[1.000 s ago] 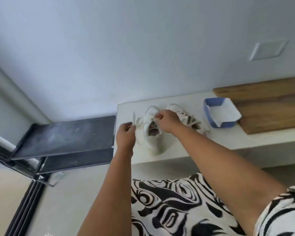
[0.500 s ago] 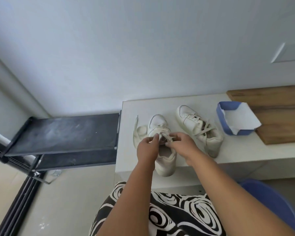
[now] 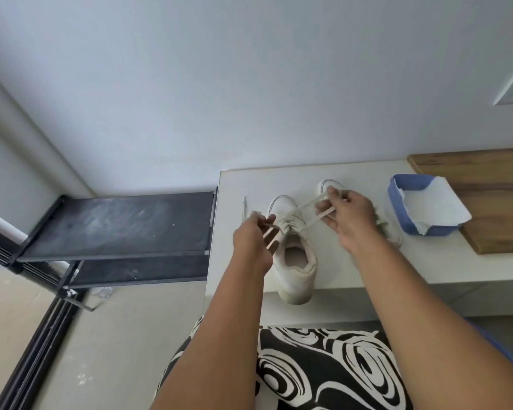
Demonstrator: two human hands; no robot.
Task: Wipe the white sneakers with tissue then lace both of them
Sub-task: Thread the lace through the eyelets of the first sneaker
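The person is standing at the white ledge [image 3: 367,261]. The near sneaker [image 3: 293,258] is lying on it, heel hanging over the front edge. The left hand [image 3: 253,241] is pinching one lace end; the right hand [image 3: 347,214] is gripping the other end of the lace [image 3: 311,202], covering the second sneaker [image 3: 326,184]. A blue tissue box [image 3: 397,208] is sitting right.

Bright, even daylight; soft faint shadows; no glare; slight softness throughout; wide-angle bending at the edges.
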